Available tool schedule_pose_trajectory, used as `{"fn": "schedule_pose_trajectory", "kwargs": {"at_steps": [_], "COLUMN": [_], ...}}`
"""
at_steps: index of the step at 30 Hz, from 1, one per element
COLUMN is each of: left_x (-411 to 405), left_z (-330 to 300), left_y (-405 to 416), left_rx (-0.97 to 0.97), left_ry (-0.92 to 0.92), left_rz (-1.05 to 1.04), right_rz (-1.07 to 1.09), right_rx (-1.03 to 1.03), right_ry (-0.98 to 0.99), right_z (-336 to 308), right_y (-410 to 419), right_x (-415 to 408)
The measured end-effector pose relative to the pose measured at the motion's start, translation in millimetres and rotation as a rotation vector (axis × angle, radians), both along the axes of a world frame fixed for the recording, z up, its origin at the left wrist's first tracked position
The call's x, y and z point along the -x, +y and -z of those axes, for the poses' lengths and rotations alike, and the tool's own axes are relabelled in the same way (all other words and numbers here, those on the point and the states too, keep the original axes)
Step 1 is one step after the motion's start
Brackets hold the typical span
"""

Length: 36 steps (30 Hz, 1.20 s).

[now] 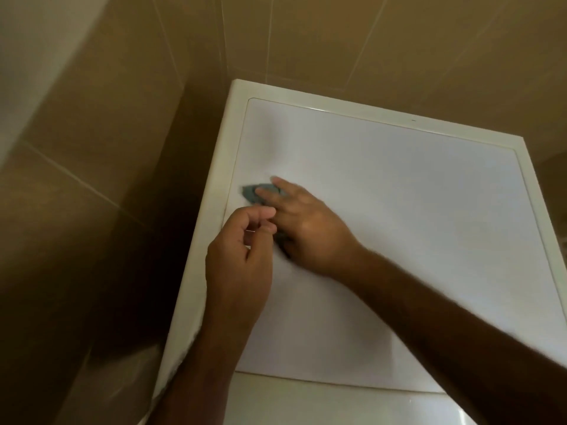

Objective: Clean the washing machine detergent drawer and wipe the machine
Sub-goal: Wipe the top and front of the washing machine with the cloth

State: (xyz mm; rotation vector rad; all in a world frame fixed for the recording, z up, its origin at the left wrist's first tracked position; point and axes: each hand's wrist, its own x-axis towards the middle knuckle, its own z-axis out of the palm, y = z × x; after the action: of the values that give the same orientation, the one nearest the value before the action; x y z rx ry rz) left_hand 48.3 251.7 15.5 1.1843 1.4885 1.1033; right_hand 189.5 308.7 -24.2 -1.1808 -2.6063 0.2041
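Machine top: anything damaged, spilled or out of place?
Nothing stands out. The machine top looks intact and dry; the right hand presses a grey-blue cloth near its left edge, and the left hand hovers beside it.

Machine top [399, 210]: white panel, plain, inside a cream rim [214, 167]. Cloth [253, 193]: grey-blue, no pattern discernible (blurred). Wall tiles [107, 118]: tan-brown, plain, with pale grout lines. Front edge of machine: glossy cream-white.
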Motion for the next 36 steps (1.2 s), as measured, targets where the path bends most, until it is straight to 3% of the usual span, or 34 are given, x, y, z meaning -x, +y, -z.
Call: {"fn": "schedule_pose_trajectory", "kwargs": {"at_steps": [8, 10, 13, 15, 24, 29, 36], "left_x": [-20.8, -24.4, -26.7, -26.9, -31.8, -36.9, -51.5], "left_z": [-5.3, -5.5, -6.2, -7.0, -8.8, -3.9, -2.6], "left_y": [14.8, 21.5, 29.7, 32.8, 36.0, 40.7, 44.2], "left_rx": [0.020, 0.014, 0.019, 0.019, 0.033, 0.051, 0.094], "left_ry": [0.007, 0.005, 0.021, 0.033, 0.016, 0.015, 0.048], "left_rz": [0.014, 0.023, 0.061, 0.079, 0.097, 0.055, 0.060], "right_rz": [0.415, 0.327, -0.034, -0.108, 0.540, 0.374, 0.486], "right_rx": [-0.013, -0.032, -0.080, -0.092, -0.031, 0.000, 0.046], "right_ry": [-0.028, -0.044, -0.089, -0.102, 0.031, -0.020, -0.061], "right_z": [-8.5, -6.1, -3.1, -4.3, 11.4, -3.8, -2.6], "right_y": [85.7, 76.8, 58.2, 68.9, 149.3, 165.7, 188.7], "right_x": [-33.7, -17.4, -6.4, -13.6, -28.3, 14.4, 10.4]}}
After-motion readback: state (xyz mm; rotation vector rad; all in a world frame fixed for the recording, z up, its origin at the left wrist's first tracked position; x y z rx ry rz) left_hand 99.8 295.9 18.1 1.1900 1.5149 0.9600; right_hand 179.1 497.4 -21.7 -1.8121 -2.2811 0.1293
